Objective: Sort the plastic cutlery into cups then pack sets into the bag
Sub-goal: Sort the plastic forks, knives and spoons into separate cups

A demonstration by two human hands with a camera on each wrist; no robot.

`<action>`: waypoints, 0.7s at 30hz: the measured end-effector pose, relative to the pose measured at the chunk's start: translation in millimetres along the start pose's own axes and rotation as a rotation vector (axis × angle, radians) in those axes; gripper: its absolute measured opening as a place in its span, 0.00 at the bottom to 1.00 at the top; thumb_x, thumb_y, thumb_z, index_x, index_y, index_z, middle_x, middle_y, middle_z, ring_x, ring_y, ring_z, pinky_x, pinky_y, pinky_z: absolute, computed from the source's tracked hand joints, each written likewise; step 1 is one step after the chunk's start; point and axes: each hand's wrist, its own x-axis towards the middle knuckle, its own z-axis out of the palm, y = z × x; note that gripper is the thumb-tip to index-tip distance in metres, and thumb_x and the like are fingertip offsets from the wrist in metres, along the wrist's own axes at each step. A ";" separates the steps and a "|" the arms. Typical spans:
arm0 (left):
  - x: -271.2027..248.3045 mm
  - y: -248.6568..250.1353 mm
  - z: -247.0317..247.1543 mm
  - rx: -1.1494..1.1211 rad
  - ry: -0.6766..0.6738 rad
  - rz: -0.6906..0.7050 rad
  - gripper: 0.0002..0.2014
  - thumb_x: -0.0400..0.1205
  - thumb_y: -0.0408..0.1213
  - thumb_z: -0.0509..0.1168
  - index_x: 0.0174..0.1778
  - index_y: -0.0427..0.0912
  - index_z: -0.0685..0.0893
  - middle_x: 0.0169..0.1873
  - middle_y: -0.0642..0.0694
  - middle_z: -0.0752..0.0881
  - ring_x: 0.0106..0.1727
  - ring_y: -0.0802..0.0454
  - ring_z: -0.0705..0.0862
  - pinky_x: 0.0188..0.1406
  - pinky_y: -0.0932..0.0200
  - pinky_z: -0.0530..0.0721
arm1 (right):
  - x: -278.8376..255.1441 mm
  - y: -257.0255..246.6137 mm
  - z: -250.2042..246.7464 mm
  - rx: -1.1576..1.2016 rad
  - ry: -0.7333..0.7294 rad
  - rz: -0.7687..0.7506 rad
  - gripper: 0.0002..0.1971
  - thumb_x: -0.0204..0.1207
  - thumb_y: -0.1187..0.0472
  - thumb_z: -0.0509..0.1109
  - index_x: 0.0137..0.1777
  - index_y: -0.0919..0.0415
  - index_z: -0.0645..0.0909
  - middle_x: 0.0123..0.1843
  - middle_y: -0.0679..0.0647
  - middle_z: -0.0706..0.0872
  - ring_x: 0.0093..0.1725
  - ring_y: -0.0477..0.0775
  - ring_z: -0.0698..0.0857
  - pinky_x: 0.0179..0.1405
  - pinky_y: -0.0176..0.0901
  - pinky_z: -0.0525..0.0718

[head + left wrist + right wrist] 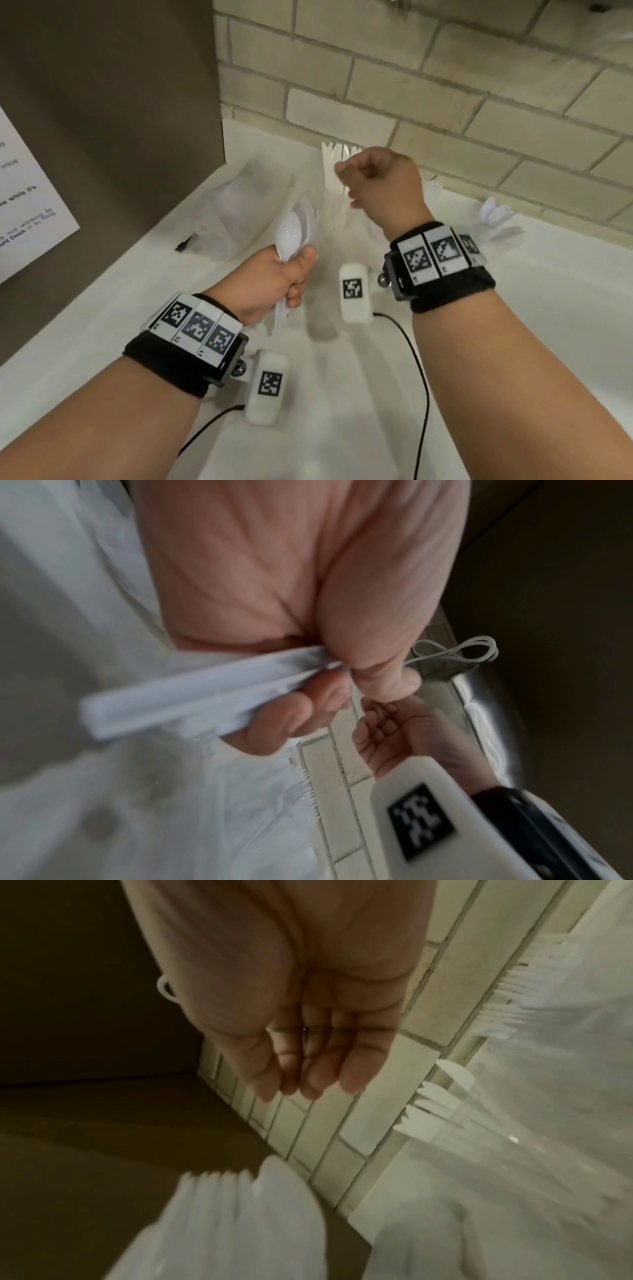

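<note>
My left hand (291, 274) grips a small bundle of white plastic cutlery (291, 233) by the handles, spoon bowls pointing up. The left wrist view shows those handles (192, 699) sticking out of the curled fingers (274, 723). My right hand (346, 185) hovers just above and to the right of a clear cup of white knives (332, 192). Its fingers (308, 1069) hang loosely curled with nothing in them. The knife cup (435, 1107) stands against the tiled wall. A crumpled clear plastic bag (239, 205) lies at the back left of the white counter (342, 394).
More white forks (496, 216) stand in cups along the wall to the right, also seen as forks (514, 988). A brown panel (120, 120) with a paper notice closes off the left side. Tiled wall (445, 85) behind. Black cables trail from both wrist cameras.
</note>
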 end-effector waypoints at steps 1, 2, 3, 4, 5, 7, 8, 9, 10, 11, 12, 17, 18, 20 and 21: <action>-0.2 -0.1 1.1 -0.045 -0.020 -0.001 0.23 0.72 0.58 0.69 0.33 0.43 0.68 0.27 0.46 0.62 0.23 0.56 0.65 0.23 0.62 0.69 | -12.8 -5.2 0.3 0.037 -0.086 0.016 0.07 0.72 0.56 0.77 0.35 0.55 0.83 0.33 0.52 0.86 0.30 0.50 0.84 0.37 0.52 0.89; -0.2 -0.1 1.6 -0.090 -0.035 -0.005 0.26 0.67 0.61 0.72 0.35 0.43 0.70 0.27 0.47 0.63 0.22 0.56 0.66 0.22 0.62 0.70 | -25.1 -9.2 0.6 0.061 -0.171 0.027 0.08 0.71 0.55 0.79 0.35 0.56 0.83 0.33 0.53 0.86 0.29 0.49 0.82 0.33 0.48 0.88; 0.0 0.4 2.5 -0.123 -0.048 -0.008 0.29 0.62 0.63 0.75 0.37 0.43 0.72 0.26 0.48 0.65 0.22 0.57 0.66 0.22 0.63 0.71 | -35.0 -10.9 0.8 0.071 -0.233 0.034 0.09 0.69 0.55 0.80 0.36 0.56 0.84 0.34 0.53 0.85 0.28 0.48 0.82 0.30 0.44 0.87; 0.3 0.7 3.4 -0.138 -0.057 -0.009 0.31 0.59 0.65 0.76 0.40 0.43 0.73 0.26 0.49 0.66 0.23 0.57 0.67 0.23 0.63 0.72 | -43.0 -11.3 1.0 0.081 -0.264 0.043 0.10 0.67 0.54 0.82 0.38 0.57 0.84 0.35 0.52 0.85 0.29 0.48 0.83 0.30 0.42 0.86; 0.1 1.4 4.5 -0.136 -0.062 -0.007 0.32 0.59 0.66 0.75 0.42 0.42 0.74 0.27 0.49 0.67 0.23 0.57 0.67 0.23 0.63 0.72 | -49.0 -9.8 0.9 0.094 -0.268 0.062 0.11 0.65 0.55 0.83 0.39 0.57 0.84 0.36 0.52 0.85 0.29 0.48 0.84 0.30 0.42 0.86; -0.6 2.7 6.5 -0.110 -0.064 -0.008 0.30 0.66 0.65 0.68 0.46 0.41 0.76 0.28 0.48 0.67 0.24 0.56 0.66 0.25 0.62 0.72 | -57.3 -4.7 2.6 0.122 -0.247 0.114 0.13 0.65 0.57 0.83 0.40 0.59 0.82 0.35 0.52 0.85 0.30 0.50 0.87 0.30 0.43 0.87; -1.2 3.7 8.0 -0.095 -0.064 -0.010 0.28 0.70 0.63 0.65 0.49 0.40 0.76 0.28 0.48 0.67 0.25 0.56 0.66 0.26 0.62 0.72 | -61.3 -2.1 3.2 0.137 -0.238 0.140 0.12 0.66 0.58 0.82 0.40 0.60 0.81 0.33 0.52 0.85 0.30 0.50 0.88 0.31 0.43 0.88; -1.7 4.3 9.2 -0.084 -0.061 -0.013 0.26 0.74 0.60 0.61 0.51 0.39 0.77 0.28 0.48 0.68 0.25 0.55 0.66 0.27 0.62 0.73 | -65.3 0.1 3.8 0.146 -0.234 0.164 0.11 0.69 0.59 0.81 0.41 0.61 0.81 0.32 0.52 0.86 0.29 0.49 0.88 0.31 0.42 0.88; -2.2 4.7 10.1 -0.082 -0.053 -0.018 0.23 0.76 0.58 0.59 0.50 0.39 0.77 0.28 0.47 0.69 0.26 0.55 0.67 0.28 0.61 0.73 | -68.5 2.3 4.5 0.147 -0.230 0.183 0.09 0.71 0.60 0.79 0.41 0.62 0.81 0.31 0.53 0.87 0.29 0.48 0.88 0.32 0.42 0.89; -2.5 4.7 10.6 -0.087 -0.043 -0.025 0.21 0.77 0.56 0.59 0.49 0.38 0.76 0.28 0.47 0.70 0.26 0.54 0.68 0.29 0.60 0.74 | -71.0 4.4 5.1 0.144 -0.227 0.197 0.08 0.72 0.60 0.78 0.42 0.63 0.82 0.31 0.53 0.87 0.28 0.47 0.88 0.33 0.42 0.89; -2.6 4.5 11.0 -0.096 -0.029 -0.033 0.20 0.78 0.54 0.59 0.47 0.38 0.77 0.28 0.47 0.72 0.27 0.53 0.69 0.29 0.59 0.74 | -72.9 6.1 5.4 0.143 -0.225 0.207 0.08 0.74 0.61 0.76 0.42 0.63 0.82 0.31 0.53 0.88 0.27 0.46 0.87 0.33 0.42 0.89; -2.6 4.9 13.4 -0.162 -0.005 -0.068 0.14 0.85 0.46 0.57 0.44 0.40 0.81 0.30 0.45 0.77 0.30 0.52 0.73 0.34 0.57 0.75 | -75.7 5.4 3.3 0.117 -0.202 0.204 0.07 0.75 0.62 0.75 0.38 0.59 0.81 0.30 0.50 0.87 0.27 0.44 0.87 0.34 0.43 0.89; -2.6 5.2 13.1 -0.176 -0.002 -0.076 0.14 0.85 0.47 0.57 0.45 0.40 0.81 0.31 0.45 0.78 0.30 0.52 0.75 0.35 0.56 0.76 | -75.7 4.8 2.5 0.119 -0.191 0.200 0.07 0.75 0.62 0.75 0.38 0.59 0.81 0.31 0.51 0.87 0.27 0.44 0.87 0.35 0.44 0.89; -1.9 5.2 11.5 -0.180 0.023 -0.091 0.16 0.84 0.48 0.58 0.45 0.39 0.82 0.33 0.43 0.81 0.31 0.51 0.78 0.38 0.54 0.77 | -74.5 3.8 0.6 0.138 -0.158 0.208 0.06 0.75 0.61 0.74 0.39 0.59 0.80 0.35 0.54 0.88 0.28 0.46 0.87 0.35 0.46 0.89; -1.8 5.0 10.9 -0.163 0.041 -0.096 0.16 0.84 0.49 0.59 0.45 0.39 0.83 0.34 0.43 0.83 0.31 0.50 0.80 0.39 0.53 0.77 | -73.7 2.9 -0.4 0.163 -0.133 0.217 0.06 0.76 0.61 0.73 0.39 0.59 0.79 0.36 0.55 0.88 0.29 0.47 0.87 0.34 0.46 0.89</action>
